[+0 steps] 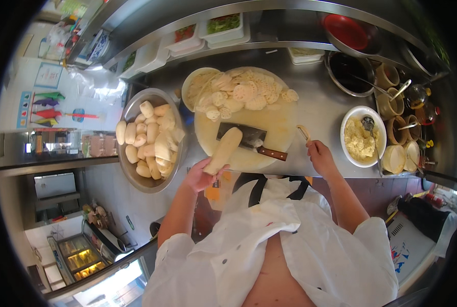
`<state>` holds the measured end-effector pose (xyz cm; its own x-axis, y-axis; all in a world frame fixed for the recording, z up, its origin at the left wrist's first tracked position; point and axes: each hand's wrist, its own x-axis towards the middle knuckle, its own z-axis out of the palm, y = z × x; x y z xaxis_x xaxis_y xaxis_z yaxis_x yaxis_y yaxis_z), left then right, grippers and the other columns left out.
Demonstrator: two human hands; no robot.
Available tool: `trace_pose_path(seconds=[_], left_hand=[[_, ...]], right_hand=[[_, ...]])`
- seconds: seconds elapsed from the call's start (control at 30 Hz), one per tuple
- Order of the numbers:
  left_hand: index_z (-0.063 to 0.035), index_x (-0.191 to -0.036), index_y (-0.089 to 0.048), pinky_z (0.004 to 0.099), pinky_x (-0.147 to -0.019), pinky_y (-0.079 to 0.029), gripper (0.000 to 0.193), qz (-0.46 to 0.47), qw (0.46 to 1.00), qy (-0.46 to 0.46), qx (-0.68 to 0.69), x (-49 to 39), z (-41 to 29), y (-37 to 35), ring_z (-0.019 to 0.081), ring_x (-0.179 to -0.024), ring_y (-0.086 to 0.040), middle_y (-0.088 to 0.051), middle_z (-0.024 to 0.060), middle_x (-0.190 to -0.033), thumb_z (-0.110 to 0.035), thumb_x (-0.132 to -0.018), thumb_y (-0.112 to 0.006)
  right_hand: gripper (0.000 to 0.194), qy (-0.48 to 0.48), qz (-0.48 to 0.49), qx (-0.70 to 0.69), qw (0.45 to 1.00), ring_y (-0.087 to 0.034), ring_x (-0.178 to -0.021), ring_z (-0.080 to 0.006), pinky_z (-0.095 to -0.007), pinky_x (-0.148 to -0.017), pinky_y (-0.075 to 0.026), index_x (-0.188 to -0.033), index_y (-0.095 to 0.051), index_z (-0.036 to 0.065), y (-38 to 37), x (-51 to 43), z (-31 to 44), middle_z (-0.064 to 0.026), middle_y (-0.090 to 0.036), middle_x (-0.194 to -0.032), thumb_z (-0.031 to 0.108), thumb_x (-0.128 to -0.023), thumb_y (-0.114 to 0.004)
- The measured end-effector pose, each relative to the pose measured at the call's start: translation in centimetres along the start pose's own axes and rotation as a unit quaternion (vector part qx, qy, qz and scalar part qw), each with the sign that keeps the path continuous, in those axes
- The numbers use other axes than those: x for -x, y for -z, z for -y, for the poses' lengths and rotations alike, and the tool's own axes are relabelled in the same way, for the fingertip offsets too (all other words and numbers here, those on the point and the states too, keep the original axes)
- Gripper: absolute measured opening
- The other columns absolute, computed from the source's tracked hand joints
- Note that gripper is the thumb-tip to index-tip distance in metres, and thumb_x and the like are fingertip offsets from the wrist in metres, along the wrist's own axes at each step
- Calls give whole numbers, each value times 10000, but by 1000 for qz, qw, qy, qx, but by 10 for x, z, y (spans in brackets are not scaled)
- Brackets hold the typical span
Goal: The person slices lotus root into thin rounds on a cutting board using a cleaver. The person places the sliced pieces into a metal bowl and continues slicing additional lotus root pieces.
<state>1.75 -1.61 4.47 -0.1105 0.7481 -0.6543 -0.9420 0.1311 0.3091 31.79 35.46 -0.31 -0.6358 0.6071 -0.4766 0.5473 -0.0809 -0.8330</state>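
My left hand [203, 174] grips the lower end of a pale lotus root segment [225, 149], which slants over a cleaver [255, 139]. The cleaver lies flat on a round cutting board [247, 163], its wooden handle towards the right. My right hand [320, 155] holds a peeler [303, 132] beside the board's right edge. Sliced lotus root [247, 92] is heaped on the far part of the board. A bowl of pale shreds or slices [199, 88] touches the board at the upper left. More lotus root segments [145, 134] fill a steel basin [125, 169] to the left.
At the right are a white bowl of minced pale food [343, 134] with a spoon, a pot of dark liquid [330, 78], seasoning jars [393, 159] and bottles [416, 99]. A steel shelf [266, 45] with food containers [222, 36] runs along the far side.
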Motion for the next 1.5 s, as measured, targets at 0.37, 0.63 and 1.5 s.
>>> trace_pose_path(seconds=[0.37,0.63,1.5], left_hand=[[-61,-1511,-464,394,-800,-627,562,88,986,-112,-89,40,-48,-37,301,-1144,-706,-661,182,-1276,-353,-1052,-606],[-49,-1443,-499,239,-626,-532,622,142,984,-82,-72,30,-147,-9,179,-867,-615,-612,119,-1162,-313,-922,-711],[-54,-1373,-549,334,-629,-542,530,49,988,24,-144,14,-282,36,189,-830,-656,-660,80,-1053,-211,-883,-674]], right_hand=[[326,156,76,53,983,-676,-775,-284,-402,-743,-535,-1165,-676,11,-105,21,181,-151,-706,-850,316,-1105,-576],[251,314,93,224,918,-688,-854,-435,-523,-742,-538,-1014,-649,43,-235,-10,284,-198,-705,-879,278,-1072,-584],[236,299,131,415,849,-708,-776,-442,-533,-670,-564,-1018,-602,58,-319,-114,351,-207,-714,-867,279,-1068,-533]])
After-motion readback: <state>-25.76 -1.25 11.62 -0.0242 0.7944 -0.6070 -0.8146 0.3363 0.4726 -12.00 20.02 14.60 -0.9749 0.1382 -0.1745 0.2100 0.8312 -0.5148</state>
